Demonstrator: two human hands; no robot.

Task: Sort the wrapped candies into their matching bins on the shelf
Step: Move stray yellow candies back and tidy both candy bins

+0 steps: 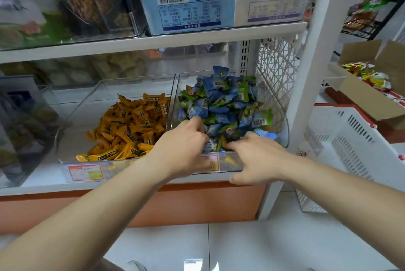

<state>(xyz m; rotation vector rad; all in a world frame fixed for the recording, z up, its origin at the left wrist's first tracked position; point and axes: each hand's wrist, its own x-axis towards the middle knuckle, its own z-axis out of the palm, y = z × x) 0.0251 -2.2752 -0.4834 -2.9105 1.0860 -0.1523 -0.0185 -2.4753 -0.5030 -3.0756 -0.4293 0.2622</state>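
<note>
In the clear plastic bin [284, 137] of blue-green wrapped candies [221, 99], a stray orange wrapped candy [223, 141] is standing upright just left of the loosely spread fingertips of the right hand [260, 156], nearer it than the left hand [186, 145], whose curled fingers are hiding any hold.

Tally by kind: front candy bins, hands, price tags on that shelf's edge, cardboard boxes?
Candy bins: 2 (orange bin, blue-green bin)
Hands: 2 (left hand, right hand)
Price tags: 2
Cardboard box: 1
Total: 7
</note>
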